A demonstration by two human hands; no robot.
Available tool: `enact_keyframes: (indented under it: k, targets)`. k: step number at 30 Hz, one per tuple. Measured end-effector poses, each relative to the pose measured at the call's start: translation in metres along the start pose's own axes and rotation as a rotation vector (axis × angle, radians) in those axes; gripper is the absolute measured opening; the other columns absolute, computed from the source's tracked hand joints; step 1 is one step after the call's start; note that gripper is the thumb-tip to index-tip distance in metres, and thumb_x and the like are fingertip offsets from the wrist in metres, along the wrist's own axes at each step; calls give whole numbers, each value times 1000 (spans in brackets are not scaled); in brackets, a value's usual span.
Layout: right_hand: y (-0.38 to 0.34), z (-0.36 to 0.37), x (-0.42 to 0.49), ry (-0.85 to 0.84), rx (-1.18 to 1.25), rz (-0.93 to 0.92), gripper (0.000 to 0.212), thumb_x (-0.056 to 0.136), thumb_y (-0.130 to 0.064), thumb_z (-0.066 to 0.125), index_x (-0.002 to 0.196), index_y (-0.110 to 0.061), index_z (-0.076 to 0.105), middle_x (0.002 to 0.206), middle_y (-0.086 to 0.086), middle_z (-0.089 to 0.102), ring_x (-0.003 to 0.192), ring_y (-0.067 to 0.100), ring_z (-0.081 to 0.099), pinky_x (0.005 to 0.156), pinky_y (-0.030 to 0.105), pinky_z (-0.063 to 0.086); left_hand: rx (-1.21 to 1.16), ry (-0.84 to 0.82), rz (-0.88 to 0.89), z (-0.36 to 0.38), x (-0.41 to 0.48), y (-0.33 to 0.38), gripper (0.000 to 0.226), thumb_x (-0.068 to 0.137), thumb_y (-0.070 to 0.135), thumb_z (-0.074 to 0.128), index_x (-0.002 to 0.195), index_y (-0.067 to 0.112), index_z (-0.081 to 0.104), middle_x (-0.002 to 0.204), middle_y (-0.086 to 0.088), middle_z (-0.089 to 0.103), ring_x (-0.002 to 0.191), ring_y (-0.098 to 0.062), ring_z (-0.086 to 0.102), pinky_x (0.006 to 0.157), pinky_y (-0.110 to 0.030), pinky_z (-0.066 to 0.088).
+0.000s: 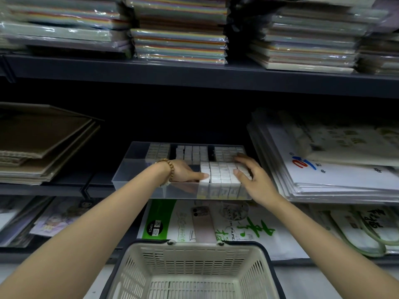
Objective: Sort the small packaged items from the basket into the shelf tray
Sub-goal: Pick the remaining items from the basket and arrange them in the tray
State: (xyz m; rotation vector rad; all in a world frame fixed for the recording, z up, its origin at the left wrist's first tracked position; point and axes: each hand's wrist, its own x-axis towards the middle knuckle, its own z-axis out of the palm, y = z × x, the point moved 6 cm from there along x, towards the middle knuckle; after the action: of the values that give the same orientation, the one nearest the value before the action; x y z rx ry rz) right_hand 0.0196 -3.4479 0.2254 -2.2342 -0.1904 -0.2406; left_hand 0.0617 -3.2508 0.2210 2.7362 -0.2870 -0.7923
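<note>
Head view: our left hand (pixel 185 174) thumbs packets (pixel 222 173) in tray (pixel 138 162) front-right corner, grip unclear; right hand (pixel 251 176) rests flat, released.

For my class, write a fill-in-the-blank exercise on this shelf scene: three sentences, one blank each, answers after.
The bead bracelet is on the ____ wrist.
The left hand and right hand touch the ____ boxes in the clear tray.
The cream basket under the arms looks ____.
Answers: left; white; empty.
</note>
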Motion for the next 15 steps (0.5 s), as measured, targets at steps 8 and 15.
enact_keyframes:
  k: [8, 15]
  targets:
    - [31, -2, -13, 26, 264, 321, 62, 94, -30, 54, 147, -15, 25, 151, 0, 31, 139, 16, 30, 105, 24, 27, 63, -11, 1, 2, -1, 5, 83, 84, 71, 33, 139, 9, 41, 153, -5, 28, 137, -23, 32, 110, -35, 28]
    - [29, -5, -16, -14, 311, 379, 55, 95, -25, 53, 144, -10, 33, 147, 2, 40, 125, 5, 37, 98, 19, 29, 48, 64, -31, 4, 1, 1, 90, 80, 76, 33, 137, 7, 44, 149, -10, 37, 130, -26, 43, 105, -37, 36]
